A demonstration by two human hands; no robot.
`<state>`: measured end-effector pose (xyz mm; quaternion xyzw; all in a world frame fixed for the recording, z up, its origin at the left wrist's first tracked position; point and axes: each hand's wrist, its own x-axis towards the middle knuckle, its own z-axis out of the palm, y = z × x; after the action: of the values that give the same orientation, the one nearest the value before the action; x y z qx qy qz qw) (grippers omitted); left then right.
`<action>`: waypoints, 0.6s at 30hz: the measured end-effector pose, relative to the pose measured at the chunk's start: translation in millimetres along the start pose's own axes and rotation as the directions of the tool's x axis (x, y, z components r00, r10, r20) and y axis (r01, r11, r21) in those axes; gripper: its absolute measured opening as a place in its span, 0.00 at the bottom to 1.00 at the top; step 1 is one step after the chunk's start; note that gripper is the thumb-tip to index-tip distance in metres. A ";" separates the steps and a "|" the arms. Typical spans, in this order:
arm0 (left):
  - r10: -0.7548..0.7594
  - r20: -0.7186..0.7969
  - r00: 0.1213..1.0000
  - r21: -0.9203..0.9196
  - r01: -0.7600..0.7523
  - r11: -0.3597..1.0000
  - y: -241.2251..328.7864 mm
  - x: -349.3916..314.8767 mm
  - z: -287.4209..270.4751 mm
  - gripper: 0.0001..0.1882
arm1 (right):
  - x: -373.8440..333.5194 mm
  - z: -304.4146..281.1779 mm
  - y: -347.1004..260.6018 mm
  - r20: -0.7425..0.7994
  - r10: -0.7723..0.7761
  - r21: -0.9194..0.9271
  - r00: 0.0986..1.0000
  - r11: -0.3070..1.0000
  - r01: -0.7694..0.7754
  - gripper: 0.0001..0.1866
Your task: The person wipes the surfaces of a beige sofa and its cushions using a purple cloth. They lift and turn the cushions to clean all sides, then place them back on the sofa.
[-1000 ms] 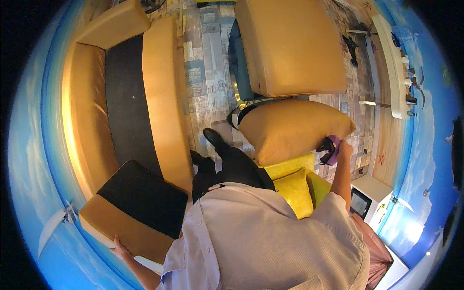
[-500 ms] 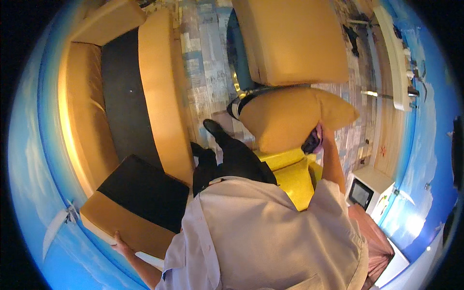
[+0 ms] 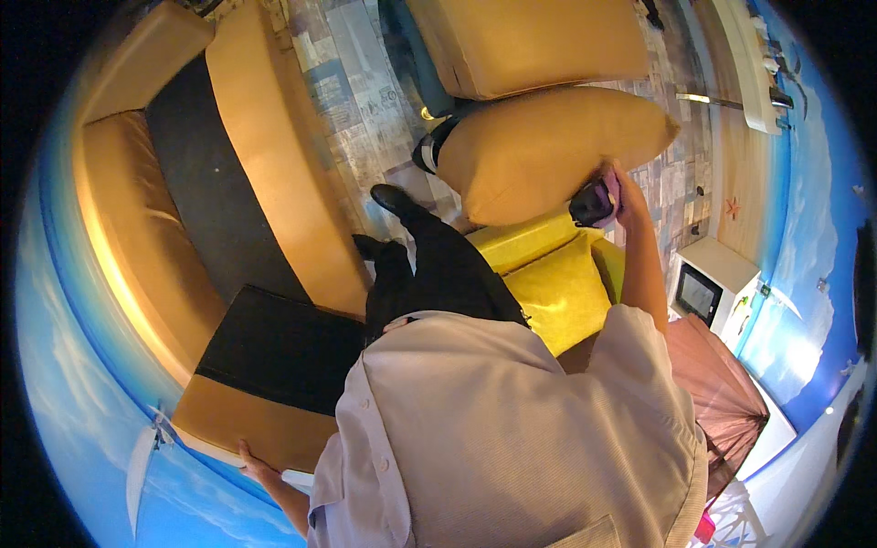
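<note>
At the lower left, my left hand grips the outer edge of a boxy tan-and-black sofa cushion, with part of the hand hidden below that edge. My right hand is closed around a dark purple bundle that looks like cloth. Its fingertips are at the lower edge of a plump tan cushion; whether they also grip that cushion I cannot tell. The plump cushion leans between a large tan padded block and a yellow armchair.
Along the left stands a tan sofa with a bare black base strip. A yellow pillow rests on the armchair. A white microwave and a folded brown umbrella are at the right. Patterned plank floor runs between the furniture.
The view has shifted, so the furniture sits higher in the picture. My right hand and the purple bundle show more plainly below the plump cushion. My left hand keeps its hold on the cushion edge.
</note>
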<state>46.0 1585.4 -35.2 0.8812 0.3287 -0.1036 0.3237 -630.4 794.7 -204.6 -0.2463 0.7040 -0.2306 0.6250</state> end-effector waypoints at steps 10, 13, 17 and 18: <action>0.055 -0.006 0.998 -0.065 -0.055 0.996 -28.8 27.9 -17.4 0.60 | -85.9 34.0 40.9 0.177 0.214 -0.002 0.961 0.976 -0.217 0.44; 0.034 -0.046 0.998 -0.024 -0.036 0.999 -25.1 24.1 -16.0 0.58 | -88.3 48.8 31.6 0.223 0.309 -0.044 0.924 0.951 -0.308 0.45; 0.057 0.003 0.998 -0.039 -0.057 0.998 -32.1 45.3 -27.4 0.56 | -71.9 67.6 39.7 0.139 0.126 -0.025 0.982 0.992 -0.123 0.41; 0.082 -0.004 0.997 -0.045 -0.082 0.996 -34.0 47.4 -24.6 0.56 | -50.9 61.2 51.9 0.089 0.071 -0.036 0.994 0.997 -0.068 0.41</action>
<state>59.4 1644.9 -52.1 0.8864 0.2949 -0.0817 0.3473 -567.7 866.1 -205.2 -0.2421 0.6869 -0.1858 0.6596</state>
